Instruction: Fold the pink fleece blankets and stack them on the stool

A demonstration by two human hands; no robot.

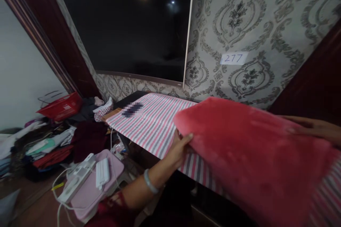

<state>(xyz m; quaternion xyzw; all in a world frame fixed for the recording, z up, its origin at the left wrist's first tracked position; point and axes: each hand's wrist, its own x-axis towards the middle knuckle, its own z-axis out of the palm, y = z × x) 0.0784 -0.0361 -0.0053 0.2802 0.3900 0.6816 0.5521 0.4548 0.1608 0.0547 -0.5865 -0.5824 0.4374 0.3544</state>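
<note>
A red plush cloth (pixel 247 149), apparently folded, is raised at a slant over the right part of a striped cloth (pixel 151 124). My left hand (pixel 181 149) grips its near left edge, with the thumb on top and the other fingers mostly hidden beneath. At the right side of the view, my right hand (pixel 314 127) is closed on the upper right edge of the red cloth, its fingers only partly visible. Pink, grey and white stripes run across the striped cloth, which lies over a table. A pixelated dark object (pixel 132 110) rests on its left end.
A large television (pixel 130 25) hangs behind the table. To the left are a pink stool (pixel 117 165) carrying a power strip (pixel 77 179), loose white cables, heaped clothes (pixel 53 145) and a red basket (pixel 61 106). A paper label (pixel 234 58) is on the wall.
</note>
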